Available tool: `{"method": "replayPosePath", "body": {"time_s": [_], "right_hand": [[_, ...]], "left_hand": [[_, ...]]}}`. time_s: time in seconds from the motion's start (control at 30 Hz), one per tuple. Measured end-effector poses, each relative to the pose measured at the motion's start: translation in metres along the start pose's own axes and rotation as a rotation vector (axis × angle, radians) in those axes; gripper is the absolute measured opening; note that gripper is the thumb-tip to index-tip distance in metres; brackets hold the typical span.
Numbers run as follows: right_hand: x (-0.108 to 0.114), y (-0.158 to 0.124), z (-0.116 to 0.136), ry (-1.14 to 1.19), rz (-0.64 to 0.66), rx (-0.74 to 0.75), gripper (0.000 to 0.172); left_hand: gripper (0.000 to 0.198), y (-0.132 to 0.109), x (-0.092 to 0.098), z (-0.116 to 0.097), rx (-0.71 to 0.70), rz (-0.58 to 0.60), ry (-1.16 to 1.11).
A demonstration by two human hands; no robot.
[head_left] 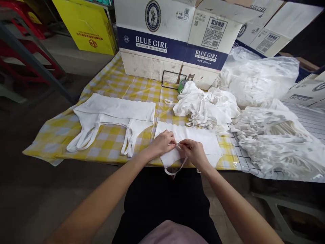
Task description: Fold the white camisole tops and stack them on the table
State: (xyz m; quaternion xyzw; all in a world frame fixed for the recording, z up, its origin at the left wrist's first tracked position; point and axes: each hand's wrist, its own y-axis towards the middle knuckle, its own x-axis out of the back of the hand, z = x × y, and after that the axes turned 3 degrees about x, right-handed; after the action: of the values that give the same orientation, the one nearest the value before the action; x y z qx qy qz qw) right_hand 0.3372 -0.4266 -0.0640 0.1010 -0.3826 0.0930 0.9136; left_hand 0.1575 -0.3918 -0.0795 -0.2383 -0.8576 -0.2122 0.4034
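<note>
White flat cloth top with thin straps (210, 144) lies right under the fingers, on the near side of the table. One thin white strap (182, 165) loops down toward six o'clock. The left hand (165, 141) and right hand (194, 150) nearly touch, their fingers pinched tight on a small bit of the top. At nine o'clock lie white folded tops (119, 108). At three o'clock is a big white cloth stack (276, 139). At one o'clock sits a white crumpled cloth heap (208, 105). Far off, at twelve o'clock, stands a white-and-blue cardboard box (152, 64).
</note>
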Motion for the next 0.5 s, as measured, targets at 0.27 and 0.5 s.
{"method": "replayPosePath", "body": {"time_s": [0.27,0.5], "right_hand": [[-0.003,0.013,0.002,-0.278,0.087,0.201,0.022],[-0.004,0.014,0.004,-0.514,0.120,0.295,0.022]], "left_hand": [[0.013,0.005,0.007,0.001,0.108,0.060,-0.164],[0.012,0.005,0.008,0.001,0.087,0.063,-0.187]]}}
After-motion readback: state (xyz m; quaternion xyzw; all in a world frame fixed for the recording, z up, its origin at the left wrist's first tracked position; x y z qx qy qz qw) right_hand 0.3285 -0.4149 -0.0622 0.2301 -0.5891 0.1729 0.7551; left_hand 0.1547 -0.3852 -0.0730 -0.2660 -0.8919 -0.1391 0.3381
